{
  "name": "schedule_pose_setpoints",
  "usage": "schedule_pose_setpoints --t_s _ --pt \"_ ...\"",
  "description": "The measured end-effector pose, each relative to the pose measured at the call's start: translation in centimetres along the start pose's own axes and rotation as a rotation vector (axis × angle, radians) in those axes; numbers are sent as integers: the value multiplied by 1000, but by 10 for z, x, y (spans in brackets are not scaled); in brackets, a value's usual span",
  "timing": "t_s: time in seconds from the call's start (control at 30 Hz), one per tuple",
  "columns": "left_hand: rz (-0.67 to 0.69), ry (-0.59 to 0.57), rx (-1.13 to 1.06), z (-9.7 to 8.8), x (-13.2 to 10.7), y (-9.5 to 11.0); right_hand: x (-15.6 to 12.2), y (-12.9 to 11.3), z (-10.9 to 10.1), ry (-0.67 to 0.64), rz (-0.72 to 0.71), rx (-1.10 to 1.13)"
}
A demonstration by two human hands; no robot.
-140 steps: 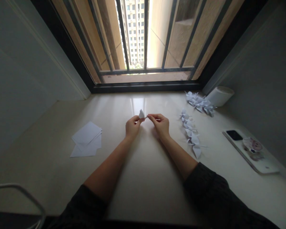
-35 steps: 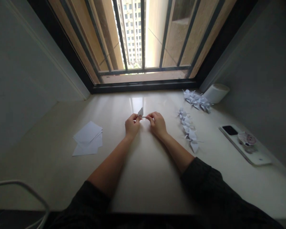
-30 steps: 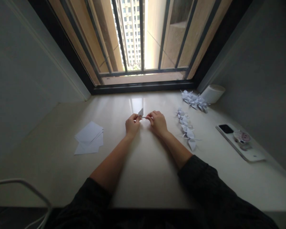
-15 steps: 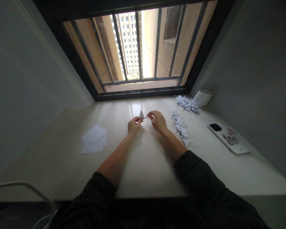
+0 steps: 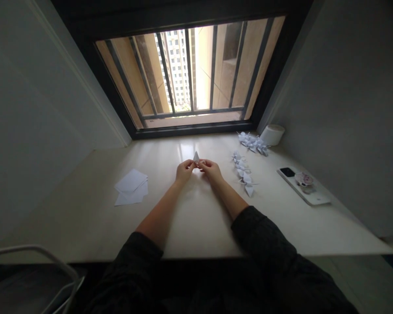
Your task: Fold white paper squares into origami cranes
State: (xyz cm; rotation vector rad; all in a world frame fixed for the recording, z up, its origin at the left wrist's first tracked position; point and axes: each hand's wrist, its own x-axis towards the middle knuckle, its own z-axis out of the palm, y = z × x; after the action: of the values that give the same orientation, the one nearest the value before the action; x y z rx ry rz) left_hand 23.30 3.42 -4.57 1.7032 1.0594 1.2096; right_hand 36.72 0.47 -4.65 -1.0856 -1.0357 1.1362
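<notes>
A small white folded paper crane (image 5: 196,156) is held up between my two hands, its pointed part upward. My left hand (image 5: 184,170) pinches it from the left side, fingers closed. From the right, my right hand (image 5: 211,169) pinches the same paper, and its fingertips almost meet those of the left. The lower part of the crane is hidden by the fingers. To the right of my right hand, a row of white paper cranes (image 5: 243,172) lies on the pale sill (image 5: 196,218).
A second cluster of paper cranes (image 5: 253,143) lies at the back right beside a white roll (image 5: 272,134). A phone with a round grip (image 5: 304,185) rests at the right. White paper sheets (image 5: 131,187) lie at the left. A barred window (image 5: 190,78) stands behind; walls flank both sides.
My right hand has moved left and closed in on the crane beside my left hand. The whole view has shifted slightly.
</notes>
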Motion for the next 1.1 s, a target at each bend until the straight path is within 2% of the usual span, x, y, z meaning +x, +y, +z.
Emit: schedule_pose_setpoints --t_s 0.13,0.33,0.43,0.53,0.63,0.73,0.87,1.1 --pt "-11 -60 -48 0 -1 2 2 0 -3 -5 53 87" --pt "-62 -104 -27 -14 -3 13 4 1 -6 4 91 120" --pt "-88 -53 -117 -18 -6 18 4 1 -7 -9 64 69" --pt "-116 42 -154 -15 -8 17 2 1 -6 -83 27 3" --pt "-116 149 -131 -11 -7 15 1 1 -3 -150 -2 -56" --pt "-63 226 -60 -9 -6 13 0 1 -1 -159 -5 -79" --pt "-11 217 -18 -11 -5 14 0 0 0 -165 -2 -73" --pt "-13 197 -34 -11 -7 13 -2 -2 -2 -146 -11 -176"
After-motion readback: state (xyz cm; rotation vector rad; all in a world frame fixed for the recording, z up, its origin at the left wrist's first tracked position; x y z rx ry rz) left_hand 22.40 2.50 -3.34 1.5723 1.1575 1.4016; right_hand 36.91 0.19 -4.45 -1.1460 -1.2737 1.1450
